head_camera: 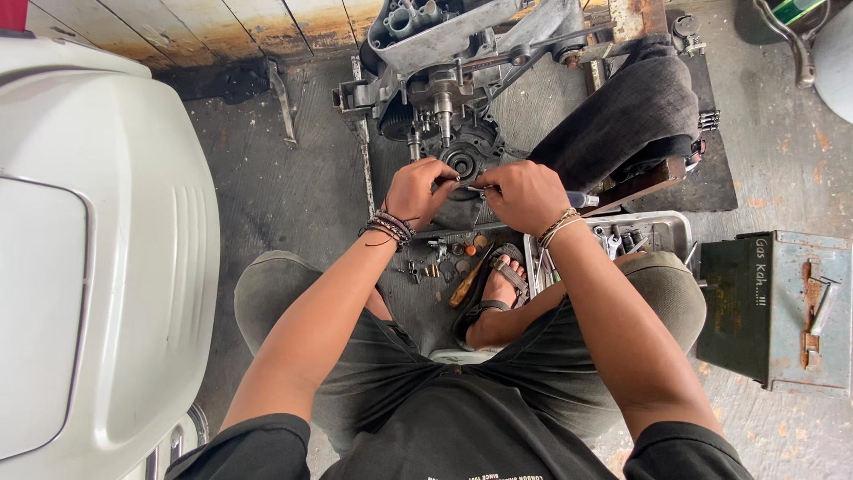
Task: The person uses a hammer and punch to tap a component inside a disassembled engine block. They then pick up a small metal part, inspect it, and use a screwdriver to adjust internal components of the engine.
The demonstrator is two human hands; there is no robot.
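Observation:
I sit on the floor in front of a grey engine block (pixel 444 53) with shafts and a round bearing seat (pixel 463 161). My left hand (pixel 418 189), with dark bracelets at the wrist, pinches something small at the edge of that seat. My right hand (pixel 524 196) grips a tool with a blue handle (pixel 582 200); its tip points toward the same spot. What the left fingers pinch is too small to make out.
A white vehicle body panel (pixel 98 249) fills the left. Small parts and a wooden-handled tool (pixel 468 280) lie on the floor by my sandalled foot (pixel 498 293). A metal tray of tools (pixel 662 233) and a green metal box (pixel 773 307) stand at the right. Another person's dark trouser leg (pixel 631 116) rests beside the engine.

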